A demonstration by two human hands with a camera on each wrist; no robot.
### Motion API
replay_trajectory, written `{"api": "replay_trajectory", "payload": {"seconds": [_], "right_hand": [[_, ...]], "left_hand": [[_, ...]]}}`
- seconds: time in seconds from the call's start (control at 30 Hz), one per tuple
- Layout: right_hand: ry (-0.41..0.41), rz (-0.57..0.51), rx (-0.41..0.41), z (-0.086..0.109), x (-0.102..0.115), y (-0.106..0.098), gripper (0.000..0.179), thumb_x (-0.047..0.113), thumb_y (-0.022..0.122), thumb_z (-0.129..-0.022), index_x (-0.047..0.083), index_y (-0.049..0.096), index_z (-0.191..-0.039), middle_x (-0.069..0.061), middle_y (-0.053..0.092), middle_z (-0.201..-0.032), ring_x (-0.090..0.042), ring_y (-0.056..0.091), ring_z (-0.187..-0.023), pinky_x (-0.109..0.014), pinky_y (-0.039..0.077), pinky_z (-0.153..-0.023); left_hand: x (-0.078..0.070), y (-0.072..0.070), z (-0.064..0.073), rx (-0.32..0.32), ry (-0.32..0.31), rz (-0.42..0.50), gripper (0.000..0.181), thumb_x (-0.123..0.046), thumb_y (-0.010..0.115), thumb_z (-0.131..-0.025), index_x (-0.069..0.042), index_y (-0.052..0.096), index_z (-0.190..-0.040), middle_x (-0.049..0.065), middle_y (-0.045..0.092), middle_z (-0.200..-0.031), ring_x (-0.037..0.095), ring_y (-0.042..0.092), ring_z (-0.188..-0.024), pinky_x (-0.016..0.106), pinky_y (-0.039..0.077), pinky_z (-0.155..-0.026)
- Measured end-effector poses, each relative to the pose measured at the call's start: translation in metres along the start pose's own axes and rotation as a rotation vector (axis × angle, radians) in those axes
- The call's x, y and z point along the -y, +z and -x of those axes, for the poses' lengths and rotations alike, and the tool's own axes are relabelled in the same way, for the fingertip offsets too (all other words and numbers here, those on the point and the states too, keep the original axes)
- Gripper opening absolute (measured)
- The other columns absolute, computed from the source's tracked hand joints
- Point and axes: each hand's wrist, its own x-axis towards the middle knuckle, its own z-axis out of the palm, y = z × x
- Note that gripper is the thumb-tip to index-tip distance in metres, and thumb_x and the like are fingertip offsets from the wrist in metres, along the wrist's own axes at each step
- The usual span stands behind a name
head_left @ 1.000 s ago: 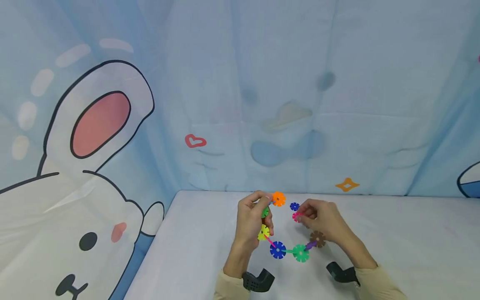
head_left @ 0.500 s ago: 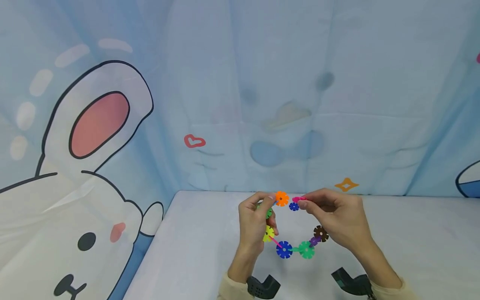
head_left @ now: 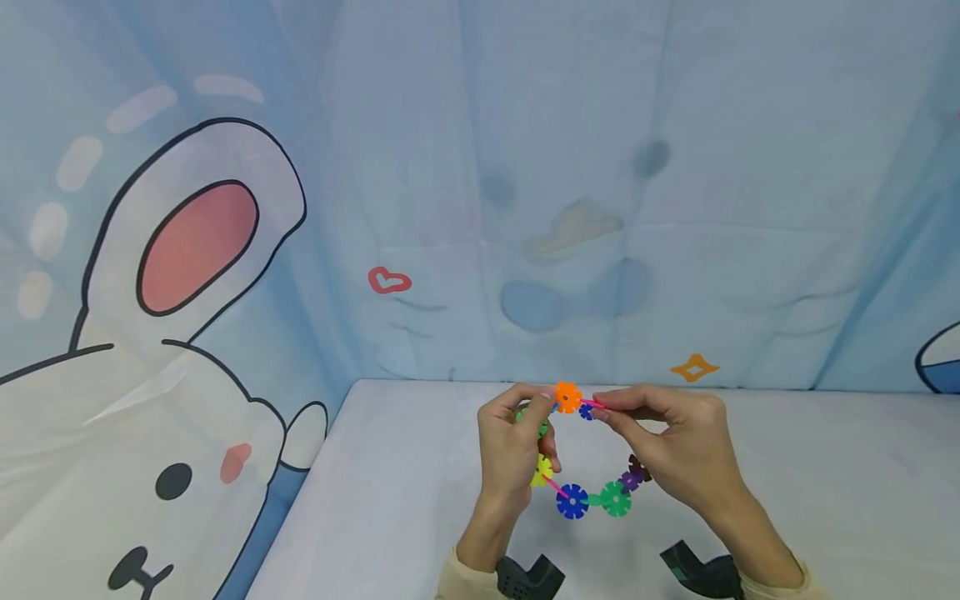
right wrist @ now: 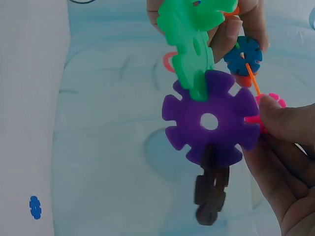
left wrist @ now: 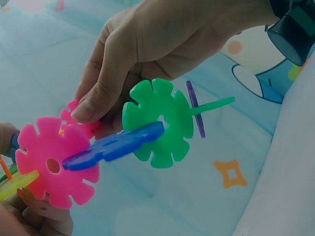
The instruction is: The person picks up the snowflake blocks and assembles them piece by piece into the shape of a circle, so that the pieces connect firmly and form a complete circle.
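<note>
A chain of notched plastic snowflake discs hangs in an open loop above the table. My left hand (head_left: 510,450) grips its left end, near the orange disc (head_left: 567,397). My right hand (head_left: 678,446) pinches a pink disc (right wrist: 270,102) between thumb and fingers, its edge meeting the orange disc; how far they are slotted is hard to tell. The chain runs down past a yellow disc (head_left: 541,471), a blue disc (head_left: 572,501) and a green disc (head_left: 616,499) to a purple disc (right wrist: 231,115) and a dark brown disc (right wrist: 211,194) at its free end.
A loose blue disc (right wrist: 35,207) lies on the white table (head_left: 390,483), behind the loop. A pale blue cartoon-printed curtain (head_left: 435,167) rises at the table's back edge. Dark wrist cameras (head_left: 531,577) are strapped to both wrists.
My right hand has lifted the pink disc up and over to the left, bringing it against the orange disc. My left hand has shifted slightly right with the chain.
</note>
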Motion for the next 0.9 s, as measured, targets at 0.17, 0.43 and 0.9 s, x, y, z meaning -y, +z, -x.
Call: {"api": "replay_trajectory", "payload": {"seconds": [0.17, 0.43, 0.9], "right_hand": [[-0.041, 0.040, -0.016, 0.001, 0.001, 0.001, 0.034, -0.012, 0.094, -0.066, 0.008, 0.083, -0.091, -0.005, 0.083, -0.090, -0.006, 0.079, -0.078, -0.008, 0.057, -0.077], [-0.135, 0.124, -0.064, 0.002, 0.004, 0.002, 0.036, -0.015, 0.096, -0.058, 0.005, 0.082, -0.084, -0.007, 0.081, -0.080, -0.023, 0.078, -0.068, -0.011, 0.057, -0.066], [-0.176, 0.138, -0.105, 0.005, 0.008, 0.013, 0.035, -0.020, 0.093, -0.057, 0.003, 0.075, -0.075, -0.007, 0.079, -0.074, -0.022, 0.075, -0.061, -0.013, 0.051, -0.053]], "left_hand": [[0.000, 0.003, 0.002, -0.001, 0.051, -0.037, 0.023, -0.013, 0.065, -0.105, 0.007, 0.074, -0.102, 0.011, 0.056, -0.064, 0.006, 0.050, -0.040, 0.019, 0.049, -0.041], [0.001, 0.008, 0.006, 0.045, 0.111, -0.126, 0.021, -0.015, 0.064, -0.105, 0.003, 0.075, -0.101, 0.030, 0.056, -0.073, 0.004, 0.049, -0.041, 0.018, 0.049, -0.041], [0.008, 0.004, 0.001, 0.076, 0.090, -0.108, 0.021, -0.017, 0.066, -0.105, 0.002, 0.073, -0.098, 0.029, 0.052, -0.067, 0.004, 0.050, -0.040, 0.019, 0.049, -0.039]]}}
